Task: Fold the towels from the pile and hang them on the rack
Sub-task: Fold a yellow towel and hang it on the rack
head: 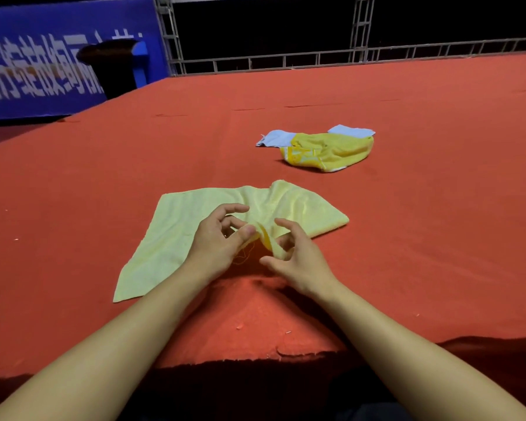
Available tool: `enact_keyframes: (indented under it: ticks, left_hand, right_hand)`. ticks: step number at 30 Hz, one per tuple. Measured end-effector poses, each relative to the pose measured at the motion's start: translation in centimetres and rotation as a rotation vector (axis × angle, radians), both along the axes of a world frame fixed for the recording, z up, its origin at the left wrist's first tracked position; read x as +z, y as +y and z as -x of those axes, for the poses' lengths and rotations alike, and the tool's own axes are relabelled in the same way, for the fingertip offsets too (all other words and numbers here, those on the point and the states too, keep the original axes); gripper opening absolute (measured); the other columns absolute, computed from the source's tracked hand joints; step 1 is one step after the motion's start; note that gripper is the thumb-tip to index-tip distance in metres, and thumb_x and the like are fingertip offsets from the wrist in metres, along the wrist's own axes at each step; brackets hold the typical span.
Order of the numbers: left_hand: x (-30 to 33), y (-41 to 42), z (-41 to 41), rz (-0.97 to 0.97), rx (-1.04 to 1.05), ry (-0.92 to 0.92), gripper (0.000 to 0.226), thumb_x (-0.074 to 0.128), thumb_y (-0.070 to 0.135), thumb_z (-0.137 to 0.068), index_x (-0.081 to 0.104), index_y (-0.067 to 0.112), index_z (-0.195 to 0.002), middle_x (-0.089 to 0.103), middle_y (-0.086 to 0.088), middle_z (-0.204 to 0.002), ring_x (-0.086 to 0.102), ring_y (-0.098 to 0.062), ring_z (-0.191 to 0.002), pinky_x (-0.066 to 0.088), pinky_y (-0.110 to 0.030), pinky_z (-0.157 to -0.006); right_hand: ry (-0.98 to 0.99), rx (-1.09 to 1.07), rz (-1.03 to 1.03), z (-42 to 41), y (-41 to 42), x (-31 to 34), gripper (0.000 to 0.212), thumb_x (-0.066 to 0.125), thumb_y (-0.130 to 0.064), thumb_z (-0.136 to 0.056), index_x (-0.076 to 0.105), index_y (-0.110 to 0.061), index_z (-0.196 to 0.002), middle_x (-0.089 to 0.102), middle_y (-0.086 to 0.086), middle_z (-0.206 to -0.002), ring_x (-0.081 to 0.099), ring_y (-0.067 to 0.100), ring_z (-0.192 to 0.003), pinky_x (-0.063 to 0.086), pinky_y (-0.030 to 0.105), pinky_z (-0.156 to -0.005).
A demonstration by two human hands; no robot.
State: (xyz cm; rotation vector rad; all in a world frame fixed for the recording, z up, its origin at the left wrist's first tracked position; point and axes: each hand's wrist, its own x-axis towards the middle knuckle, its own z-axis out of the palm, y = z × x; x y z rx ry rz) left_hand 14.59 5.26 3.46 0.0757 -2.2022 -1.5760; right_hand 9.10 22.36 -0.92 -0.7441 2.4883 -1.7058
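Fingers (243, 230) of both hands pinch the pale yellow towel's (176, 226) raised near edge

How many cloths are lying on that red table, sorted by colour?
Pale yellow: 1, the pale yellow towel, spread near the person, its near edge pinched by the left hand and the right hand.
Bright yellow: 1, the bright yellow towel, crumpled farther back.
Light blue: 1 visible, the light blue cloth, partly under the bright yellow one; it may be more than one piece.
Total: 3

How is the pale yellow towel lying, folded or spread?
Mostly spread: the pale yellow towel lies flat, its near edge pinched up by both hands.
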Motion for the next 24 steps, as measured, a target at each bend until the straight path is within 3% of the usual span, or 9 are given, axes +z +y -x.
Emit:
enact_keyframes:
  ticks: [2,7,10,13,15,19,22,24]
  left_hand:
    - [0.2,-0.6,-0.2,0.005,0.036,0.004,0.030,0.073,0.012,-0.087,0.061,0.033,-0.105,0.068,0.008,-0.072,0.049,-0.009,-0.057,0.045,-0.025,-0.062]
    - [0.1,-2.3,-0.5,-0.009,0.066,0.006,0.027,0.073,0.015,-0.087,0.062,0.031,-0.106,0.067,0.000,-0.074,0.053,-0.019,-0.068,0.045,-0.034,-0.071]
    - [0.2,-2.3,-0.4,-0.030,0.073,0.030,0.025,0.072,0.015,-0.088,0.063,0.030,-0.106,0.066,-0.001,-0.075,0.057,-0.020,-0.069,0.048,-0.037,-0.073]
    - [0.7,-2.6,-0.4,-0.105,0.105,0.050,0.025,0.070,0.012,-0.089,0.063,0.028,-0.107,0.065,0.000,-0.074,0.059,-0.019,-0.070,0.051,-0.035,-0.073]
    - [0.7,-2.8,-0.5,-0.108,0.099,0.042,0.025,0.070,0.010,-0.089,0.063,0.027,-0.107,0.064,0.001,-0.072,0.059,-0.016,-0.068,0.050,-0.032,-0.072]
    - [-0.5,-2.7,-0.5,0.081,0.157,-0.105,0.024,0.069,0.015,-0.088,0.063,0.034,-0.100,0.066,0.008,-0.077,0.060,-0.009,-0.068,0.050,-0.032,-0.073]
    - [-1.5,-2.7,-0.7,0.350,0.333,-0.273,0.021,0.061,0.026,-0.084,0.060,0.042,-0.099,0.067,0.024,-0.088,0.062,-0.006,-0.084,0.052,-0.037,-0.081]
    - [-1.8,-2.1,-0.8,0.446,0.388,-0.265,0.023,0.058,0.028,-0.084,0.057,0.042,-0.102,0.065,0.028,-0.092,0.058,-0.007,-0.091,0.048,-0.037,-0.085]
  right_hand:
    - [-0.007,-0.056,0.053,0.2,0.2,0.1,0.069,0.075,-0.015,-0.077,0.044,-0.033,-0.137,0.063,-0.008,-0.087,0.062,0.010,-0.071,0.057,0.043,-0.075]
    - [0.212,-0.175,-0.050,1.7,3.0,1.3,0.063,0.065,-0.008,-0.080,0.047,-0.027,-0.136,0.065,-0.014,-0.087,0.064,0.003,-0.075,0.050,0.024,-0.075]
    - [0.369,-0.274,0.055,3.6,4.6,4.0,0.059,0.061,0.000,-0.078,0.051,-0.022,-0.132,0.067,-0.013,-0.079,0.061,0.001,-0.070,0.044,0.016,-0.071]
    - [0.368,-0.306,0.210,5.6,6.7,7.7,0.057,0.060,0.003,-0.079,0.052,-0.027,-0.127,0.067,-0.011,-0.076,0.060,0.003,-0.073,0.043,0.013,-0.073]
    - [0.298,-0.235,0.193,5.6,7.1,8.3,0.054,0.060,0.004,-0.081,0.052,-0.027,-0.125,0.069,-0.009,-0.078,0.061,0.003,-0.075,0.043,0.012,-0.072]
    - [0.160,-0.029,0.055,4.0,5.5,4.3,0.051,0.071,-0.006,-0.084,0.052,-0.020,-0.129,0.072,-0.007,-0.087,0.062,0.004,-0.073,0.049,0.017,-0.074]
    - [0.192,-0.125,-0.158,5.0,4.9,1.3,0.047,0.068,-0.012,-0.087,0.053,-0.024,-0.130,0.068,-0.014,-0.090,0.063,0.002,-0.081,0.047,0.021,-0.077]
    - [0.186,-0.247,-0.241,6.9,5.3,0.5,0.047,0.065,-0.014,-0.088,0.051,-0.023,-0.132,0.066,-0.014,-0.100,0.061,0.014,-0.097,0.045,0.028,-0.084]
